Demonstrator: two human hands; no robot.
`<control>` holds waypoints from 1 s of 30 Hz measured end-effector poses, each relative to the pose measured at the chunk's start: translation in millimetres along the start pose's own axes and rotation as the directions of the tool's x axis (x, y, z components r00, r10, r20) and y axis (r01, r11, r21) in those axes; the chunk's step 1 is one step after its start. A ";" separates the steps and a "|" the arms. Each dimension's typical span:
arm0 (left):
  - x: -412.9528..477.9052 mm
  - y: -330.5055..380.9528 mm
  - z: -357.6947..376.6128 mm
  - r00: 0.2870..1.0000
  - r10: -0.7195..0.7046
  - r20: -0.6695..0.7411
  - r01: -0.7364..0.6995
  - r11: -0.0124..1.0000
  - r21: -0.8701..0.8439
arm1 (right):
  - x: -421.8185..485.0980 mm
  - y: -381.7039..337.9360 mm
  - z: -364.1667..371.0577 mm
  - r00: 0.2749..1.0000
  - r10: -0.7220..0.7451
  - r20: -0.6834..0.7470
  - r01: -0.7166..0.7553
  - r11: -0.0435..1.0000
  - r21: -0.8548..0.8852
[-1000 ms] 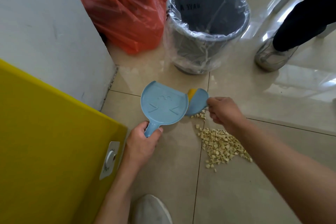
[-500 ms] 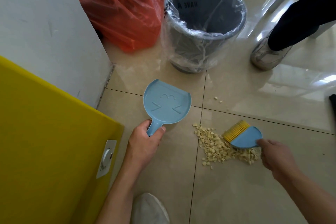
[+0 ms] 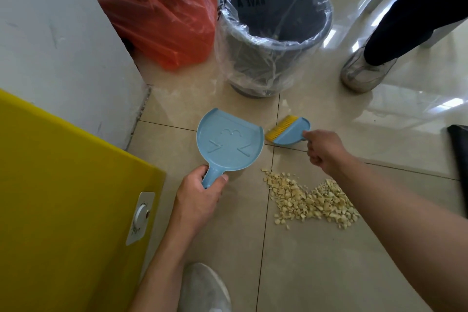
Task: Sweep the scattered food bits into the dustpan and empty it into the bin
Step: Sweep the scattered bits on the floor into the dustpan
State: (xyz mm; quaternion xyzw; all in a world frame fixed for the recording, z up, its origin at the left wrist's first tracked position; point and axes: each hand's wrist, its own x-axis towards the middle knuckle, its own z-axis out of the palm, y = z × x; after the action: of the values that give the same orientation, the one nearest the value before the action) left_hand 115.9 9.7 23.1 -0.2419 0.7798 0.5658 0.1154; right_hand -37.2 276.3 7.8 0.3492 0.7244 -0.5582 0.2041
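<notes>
Inside the grey bin (image 3: 276,7), in the upper middle of the frame, dark print shows through the clear plastic liner: it looks like "HAVE A", seen upside down, and the rest cannot be read. The blue dustpan (image 3: 229,142) bears a raised face-like mark: two angle marks and a curly "3" shape between them.

An orange plastic bag (image 3: 157,10) sits at the upper left of the frame, just beside the bin and against a white wall (image 3: 55,40). A yellow panel (image 3: 63,210) with a small white fitting (image 3: 140,218) fills the lower left. At the upper right stands another person's dark-trousered leg with a grey shoe (image 3: 364,73). A dark object (image 3: 459,159) pokes in at the right edge. The wearer's own pale shoe (image 3: 205,289) shows at the bottom centre.

The left hand (image 3: 200,200) is closed around the dustpan's handle, thumb across the top; the pan sits centre frame over the beige tiled floor (image 3: 304,273), its straight open edge toward the bin. The right hand (image 3: 326,151) is curled into a fist on the handle of a small blue brush (image 3: 290,132) with yellow bristles, which sit just beside the pan's right corner. The food bits (image 3: 309,200), pale yellowish crumbs, lie in a loose heap on the floor, below the brush and below and right of the pan, partly under the right forearm. They are apart from both hands and touch neither tool. The pan holds no visible crumbs.
</notes>
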 end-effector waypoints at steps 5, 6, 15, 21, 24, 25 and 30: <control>-5.1 2.7 1.6 1.000 0.003 0.029 -0.003 1.000 0.001 | 4.2 34.1 -44.9 0.969 0.046 -0.241 -0.064 0.995 -0.070; -5.1 3.2 1.6 1.000 -0.001 0.030 0.001 1.000 -0.005 | 1.2 46.2 -59.2 0.959 0.061 -0.278 -0.089 0.992 -0.088; -8.1 4.4 15.9 0.999 -0.012 0.045 0.013 0.999 -0.037 | -39.4 107.0 -155.4 0.978 0.059 -0.198 -0.039 0.994 0.104; -1.1 -0.4 2.3 1.000 -0.013 -0.014 0.013 1.000 -0.013 | -34.1 43.3 -78.2 0.995 -0.094 0.038 0.084 0.978 0.193; 0.3 1.5 -3.2 0.999 -0.025 -0.024 0.025 1.000 -0.005 | -18.7 4.3 -16.2 0.991 -0.121 0.053 0.111 0.980 0.164; 0.0 2.3 -4.9 0.999 -0.027 -0.026 0.027 1.000 -0.004 | -13.3 -6.7 1.8 0.992 -0.116 0.041 0.109 0.983 0.146; 1.0 -0.2 -12.3 0.998 -0.029 -0.047 0.030 0.999 0.029 | 13.4 -14.9 25.5 1.000 -0.006 -0.029 0.007 0.999 0.044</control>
State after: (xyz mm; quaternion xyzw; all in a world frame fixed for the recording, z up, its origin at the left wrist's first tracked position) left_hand 116.2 -2.1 26.5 -0.2646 0.7868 0.5468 0.1091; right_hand -59.5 253.8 1.0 0.3594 0.7159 -0.5695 0.1843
